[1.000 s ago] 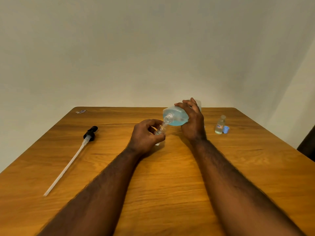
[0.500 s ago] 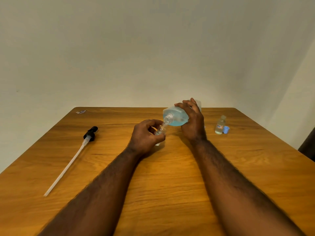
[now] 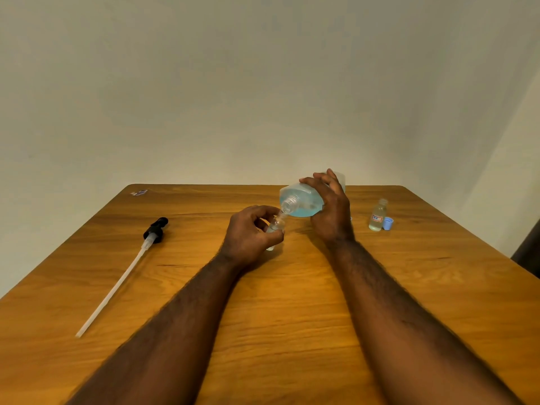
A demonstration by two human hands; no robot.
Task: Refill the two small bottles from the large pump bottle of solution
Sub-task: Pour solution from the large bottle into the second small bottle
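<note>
One small bottle (image 3: 274,228), pinched in the left hand (image 3: 248,238), is being filled from the large bottle (image 3: 301,200) gripped by the right hand (image 3: 333,211); the second bottle (image 3: 377,214) (seemingly full) is seen uncapped.

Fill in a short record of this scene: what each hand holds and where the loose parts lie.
Right hand: holds large bottle tipped, blue solution inside
Left hand: grips small bottle under the large bottle's mouth
Second small bottle: upright, uncapped, on table at right
Blue cap: beside it
Pump: lying on table at left
</note>
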